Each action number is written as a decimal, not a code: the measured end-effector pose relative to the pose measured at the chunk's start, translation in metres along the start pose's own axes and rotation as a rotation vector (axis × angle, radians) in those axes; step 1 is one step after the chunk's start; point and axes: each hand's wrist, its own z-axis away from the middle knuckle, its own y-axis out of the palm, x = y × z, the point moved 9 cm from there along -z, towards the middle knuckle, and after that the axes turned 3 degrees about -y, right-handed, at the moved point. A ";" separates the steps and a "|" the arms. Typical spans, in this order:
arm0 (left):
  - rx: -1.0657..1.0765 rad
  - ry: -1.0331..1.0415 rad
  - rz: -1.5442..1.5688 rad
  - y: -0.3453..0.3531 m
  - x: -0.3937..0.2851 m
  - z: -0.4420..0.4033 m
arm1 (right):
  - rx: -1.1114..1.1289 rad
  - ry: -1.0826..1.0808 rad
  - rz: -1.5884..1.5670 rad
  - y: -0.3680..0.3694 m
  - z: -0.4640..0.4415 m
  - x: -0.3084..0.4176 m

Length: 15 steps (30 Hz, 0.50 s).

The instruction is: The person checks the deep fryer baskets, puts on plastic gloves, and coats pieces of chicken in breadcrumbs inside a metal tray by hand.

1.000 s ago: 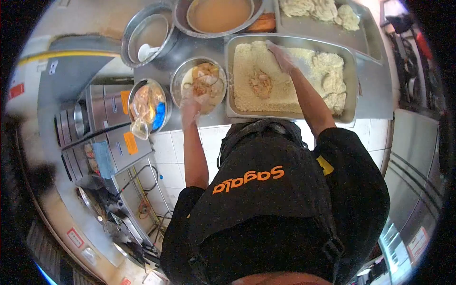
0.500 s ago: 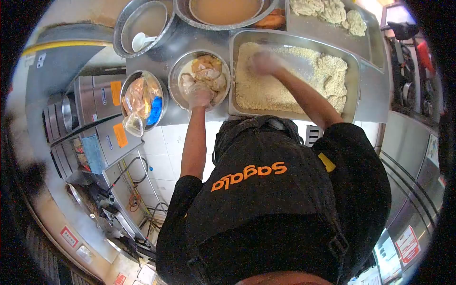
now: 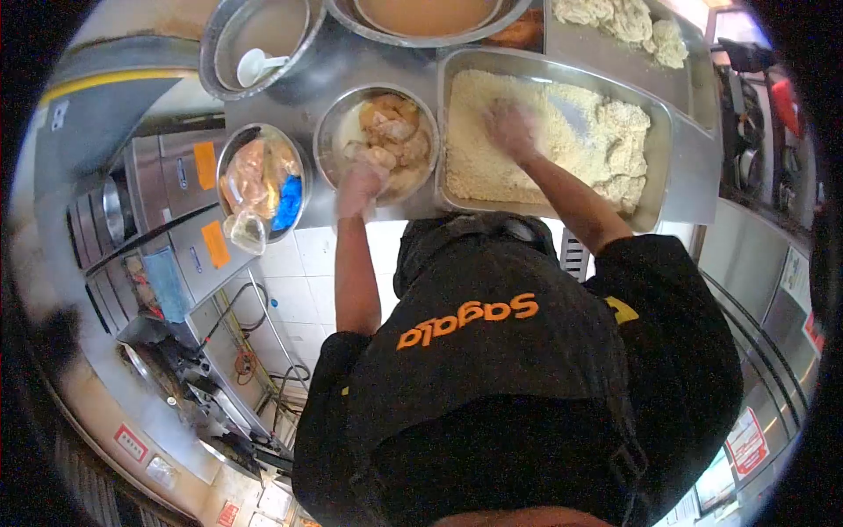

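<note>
A round metal bowl point(image 3: 323, 123) holds pieces of pale raw meat point(image 3: 395, 123) in whitish liquid. My left hand point(image 3: 361, 186) is at the bowl's near left side, its fingers on or beside a piece of meat; whether they grip it is unclear. To the right, a deep rectangular tray point(image 3: 665, 176) holds pale crumbly coating point(image 3: 483, 180), heaped at its right end. My right hand point(image 3: 512, 127) is over the left part of the coating, blurred by motion, its fingers smeared. No meat piece shows on the coating.
At the left, a smaller bowl point(image 3: 301, 215) holds bagged meat and a blue item point(image 3: 287, 204). Behind stand a basin with a white scoop point(image 3: 253, 66) and a basin of brownish liquid point(image 3: 426, 16). Another tray point(image 3: 694, 79) with coated pieces point(image 3: 615, 18) is at the back right.
The meat piece seen in the coating a second ago no longer shows there. My right hand has moved down from the tray's back edge. My left hand has shifted within the bowl.
</note>
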 end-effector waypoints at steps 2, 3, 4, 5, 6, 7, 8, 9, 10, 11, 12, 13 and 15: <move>-0.099 -0.021 -0.066 -0.014 -0.020 0.016 | 0.041 -0.016 0.061 0.018 0.001 -0.004; -0.122 0.005 -0.227 -0.026 -0.049 0.020 | 0.025 -0.072 0.157 0.040 0.001 -0.005; -0.117 0.035 -0.230 -0.031 -0.062 0.010 | -0.012 -0.134 0.263 0.045 -0.008 -0.007; -0.112 0.065 -0.232 -0.036 -0.076 0.002 | -0.064 -0.008 0.171 0.029 -0.012 -0.019; -0.053 0.070 -0.079 -0.037 -0.079 -0.004 | -0.103 0.106 0.072 0.012 -0.005 -0.023; -0.027 0.024 0.044 -0.039 -0.076 0.000 | -0.135 0.212 -0.034 -0.003 0.006 -0.025; -0.007 -0.024 0.166 -0.043 -0.079 0.005 | -0.034 0.191 -0.184 -0.015 0.015 -0.017; -0.017 -0.112 0.257 -0.052 -0.100 0.017 | 0.068 0.173 -0.335 -0.032 0.027 -0.015; -0.022 -0.195 0.346 -0.056 -0.108 0.024 | 0.144 0.127 -0.422 -0.021 0.032 -0.021; -0.007 -0.215 0.488 -0.052 -0.098 0.022 | 0.223 0.087 -0.511 -0.011 0.038 -0.027; 0.013 -0.234 0.631 -0.040 -0.078 0.018 | 0.276 0.021 -0.534 0.030 0.043 -0.041; 0.037 -0.247 0.774 -0.029 -0.063 0.014 | 0.324 -0.043 -0.553 0.054 0.047 -0.046; 0.036 -0.170 0.900 -0.021 -0.054 0.011 | 0.595 0.004 -0.548 0.032 0.060 -0.036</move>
